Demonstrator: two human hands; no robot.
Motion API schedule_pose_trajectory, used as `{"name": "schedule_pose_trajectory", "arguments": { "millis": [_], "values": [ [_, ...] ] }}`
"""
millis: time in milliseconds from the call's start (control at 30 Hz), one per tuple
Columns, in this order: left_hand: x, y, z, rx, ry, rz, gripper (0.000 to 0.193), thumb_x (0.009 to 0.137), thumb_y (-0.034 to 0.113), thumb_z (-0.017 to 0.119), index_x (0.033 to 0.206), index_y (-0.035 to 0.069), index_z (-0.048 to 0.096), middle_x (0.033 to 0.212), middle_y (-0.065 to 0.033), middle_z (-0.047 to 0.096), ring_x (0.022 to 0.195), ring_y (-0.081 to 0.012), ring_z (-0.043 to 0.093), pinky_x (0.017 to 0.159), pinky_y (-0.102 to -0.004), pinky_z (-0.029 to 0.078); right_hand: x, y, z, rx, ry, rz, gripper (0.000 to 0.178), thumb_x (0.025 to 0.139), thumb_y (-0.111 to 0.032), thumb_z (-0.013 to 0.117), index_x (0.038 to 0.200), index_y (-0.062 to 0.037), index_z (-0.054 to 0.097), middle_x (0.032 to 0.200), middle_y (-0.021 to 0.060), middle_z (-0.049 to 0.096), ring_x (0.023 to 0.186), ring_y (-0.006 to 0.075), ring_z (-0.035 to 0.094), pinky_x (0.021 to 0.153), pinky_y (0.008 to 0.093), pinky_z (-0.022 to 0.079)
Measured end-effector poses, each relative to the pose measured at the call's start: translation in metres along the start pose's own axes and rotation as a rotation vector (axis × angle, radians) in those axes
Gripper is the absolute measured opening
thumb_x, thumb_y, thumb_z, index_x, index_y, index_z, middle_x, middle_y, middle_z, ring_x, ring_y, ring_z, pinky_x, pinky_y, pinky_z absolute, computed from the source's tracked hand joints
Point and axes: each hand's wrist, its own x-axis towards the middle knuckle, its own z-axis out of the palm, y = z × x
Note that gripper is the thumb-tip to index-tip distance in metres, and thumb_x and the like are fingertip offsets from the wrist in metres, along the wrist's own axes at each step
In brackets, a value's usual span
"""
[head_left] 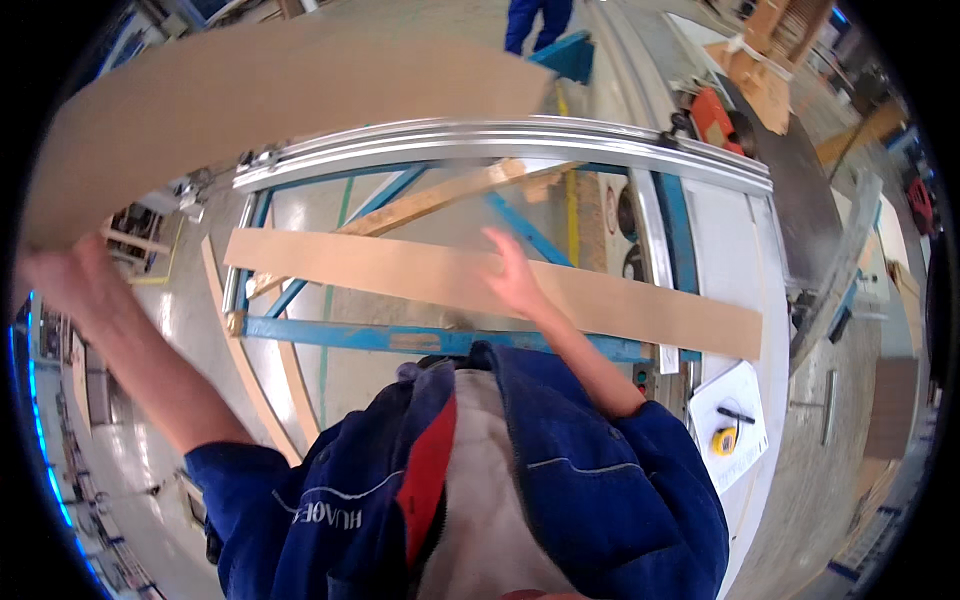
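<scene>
A large brown sheet of board (280, 75) is held up at the upper left, smeared by motion at its edges. My left hand (65, 275) grips its lower left corner, the fingers partly hidden behind it. A long narrow strip of the same brown board (620, 305) lies across the blue metal frame of a saw table (400, 337). Over the middle of this strip is my right hand (515, 278), fingers stretched out and holding nothing. Whether it touches the strip, I cannot tell.
A silver aluminium rail (500, 140) runs along the frame's far side. Beneath the strip, a wooden batten (430, 200) slants across. On the white table at right lie paper sheets (735, 400), a yellow tape measure (725, 441) and a black pen (736, 414). Another person's legs (538, 22) stand beyond.
</scene>
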Motion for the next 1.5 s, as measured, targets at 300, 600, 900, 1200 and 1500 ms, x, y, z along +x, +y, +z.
{"name": "schedule_pose_trajectory", "arguments": {
  "millis": [300,600,900,1200,1500],
  "values": [
    [-0.123,-0.006,0.079,-0.596,0.032,-0.767,0.049,0.103,0.039,0.038,0.141,0.008,0.039,0.142,-0.0108,0.045,0.128,-0.0281,0.045,0.11,-0.0482,0.035,0.101,-0.146,0.004,1.637,0.017,0.02,0.061,0.096,-0.04,0.056,0.142,-0.0065,0.035,0.15,0.0103,0.033,0.139,0.0242,0.03,0.116,0.0405,0.025],
    [-0.16,-0.146,0.035,-0.587,-0.062,-1.24,0.053,0.097,0.034,0.052,0.139,0.004,0.04,0.138,-0.0154,0.046,0.128,-0.0302,0.044,0.108,-0.0481,0.039,0.071,-0.095,-0.048,1.395,0.656,0.16,0.043,0.096,-0.029,0.06,0.132,-0.0099,0.047,0.127,0.0045,0.057,0.115,0.0184,0.056,0.098,0.0387,0.046],
    [-0.394,-0.225,0.051,-0.798,-0.074,-2.006,0.045,0.095,0.03,0.056,0.133,0.007,0.049,0.134,-0.0102,0.053,0.128,-0.0285,0.045,0.11,-0.0481,0.034,0.051,0.035,-0.125,1.007,1.058,0.63,0.032,0.096,-0.025,0.059,0.121,-0.0062,0.052,0.112,0.0046,0.063,0.097,0.0174,0.065,0.075,0.0295,0.057],
    [-0.462,-0.212,0.105,-0.935,0.016,-2.162,0.044,0.101,0.034,0.045,0.136,0.008,0.044,0.138,-0.0104,0.049,0.131,-0.0283,0.044,0.112,-0.0451,0.034,0.055,0.165,-0.174,1.076,1.054,0.545,0.025,0.1,-0.018,0.051,0.123,-0.0096,0.052,0.116,0.0079,0.061,0.101,0.0209,0.061,0.084,0.0329,0.054],
    [-0.475,-0.216,0.128,-0.803,0.096,-2.186,0.042,0.099,0.036,0.051,0.134,0.013,0.047,0.134,-0.0072,0.053,0.125,-0.0273,0.048,0.108,-0.0444,0.038,0.058,0.125,-0.163,0.857,0.696,0.806,0.042,0.104,-0.023,0.04,0.141,-0.0038,0.035,0.14,0.0139,0.045,0.132,0.03,0.042,0.114,0.0449,0.033]
  ]
}}
